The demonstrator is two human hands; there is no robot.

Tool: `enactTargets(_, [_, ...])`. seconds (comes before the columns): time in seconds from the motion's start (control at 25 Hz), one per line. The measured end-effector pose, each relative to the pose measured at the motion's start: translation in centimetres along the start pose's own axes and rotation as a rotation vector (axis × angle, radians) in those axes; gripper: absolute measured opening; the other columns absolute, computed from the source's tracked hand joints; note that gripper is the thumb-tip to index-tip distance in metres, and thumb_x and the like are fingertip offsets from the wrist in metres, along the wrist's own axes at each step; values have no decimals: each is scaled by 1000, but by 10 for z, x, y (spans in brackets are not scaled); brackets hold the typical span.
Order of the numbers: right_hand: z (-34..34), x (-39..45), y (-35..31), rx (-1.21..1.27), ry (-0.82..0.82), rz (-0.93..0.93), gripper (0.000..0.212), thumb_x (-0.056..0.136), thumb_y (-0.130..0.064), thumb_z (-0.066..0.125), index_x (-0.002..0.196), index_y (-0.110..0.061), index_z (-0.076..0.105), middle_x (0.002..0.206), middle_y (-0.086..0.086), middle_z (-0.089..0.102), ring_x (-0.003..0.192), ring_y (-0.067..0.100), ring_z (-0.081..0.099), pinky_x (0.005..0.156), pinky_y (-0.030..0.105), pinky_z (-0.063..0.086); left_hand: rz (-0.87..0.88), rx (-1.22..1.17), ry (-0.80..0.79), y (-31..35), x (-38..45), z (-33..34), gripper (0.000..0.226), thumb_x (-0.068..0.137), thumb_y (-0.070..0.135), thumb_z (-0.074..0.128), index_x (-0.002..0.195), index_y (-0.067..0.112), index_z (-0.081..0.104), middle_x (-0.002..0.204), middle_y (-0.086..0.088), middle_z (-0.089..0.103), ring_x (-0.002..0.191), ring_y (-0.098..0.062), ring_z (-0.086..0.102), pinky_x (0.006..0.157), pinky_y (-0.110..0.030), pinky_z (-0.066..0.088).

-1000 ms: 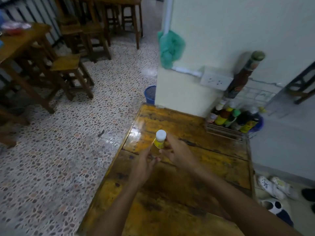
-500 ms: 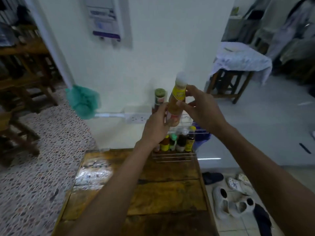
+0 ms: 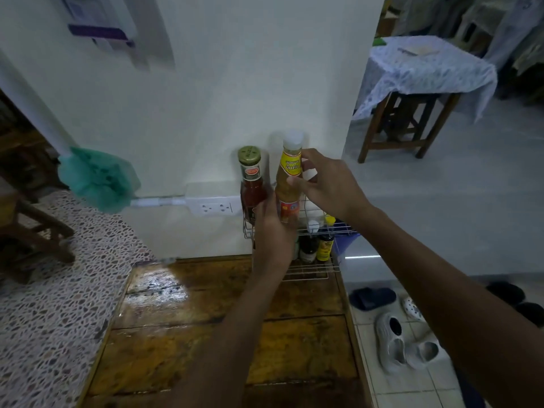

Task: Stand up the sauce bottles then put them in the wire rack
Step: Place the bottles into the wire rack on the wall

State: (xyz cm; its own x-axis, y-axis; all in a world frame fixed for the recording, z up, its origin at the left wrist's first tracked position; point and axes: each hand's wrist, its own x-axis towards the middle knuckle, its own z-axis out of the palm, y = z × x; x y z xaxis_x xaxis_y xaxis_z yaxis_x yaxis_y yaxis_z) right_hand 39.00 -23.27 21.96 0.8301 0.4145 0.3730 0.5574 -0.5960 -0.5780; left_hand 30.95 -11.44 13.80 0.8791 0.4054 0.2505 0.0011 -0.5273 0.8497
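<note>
Against the wall, red bottle (image 3: 251, 184) upright at wire rack (image 3: 312, 270) on desk (image 3: 206, 334). Left hand (image 3: 272, 234) wrapped round base of yellow bottle (image 3: 290, 184), hiding rack's left part; right hand (image 3: 329, 184) pinching its neck. Small bottles (image 3: 319, 245) half hidden.

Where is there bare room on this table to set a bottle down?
The wooden table is bare from the wire rack forward to the near edge. The rack's lower tier is crowded with small bottles.
</note>
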Motion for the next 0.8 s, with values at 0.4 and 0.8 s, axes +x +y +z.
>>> enactTargets(0.4, [27, 15, 4, -31, 9, 11, 47, 90, -43, 69, 129, -21, 55, 116, 2, 71, 92, 22, 69, 81, 44, 56, -54, 3, -18, -6, -3, 4, 58, 99, 19, 68, 153, 12, 46, 148, -12, 47, 133, -28, 53, 108, -47, 52])
enactTargets(0.8, [47, -10, -3, -84, 129, 44, 56, 96, -48, 61, 140, -15, 49, 123, 8, 66, 98, 23, 69, 85, 40, 55, -48, 52, -69, -2, -10, 2, 71, 99, 28, 68, 158, 11, 34, 156, -15, 38, 136, -28, 48, 102, -24, 41])
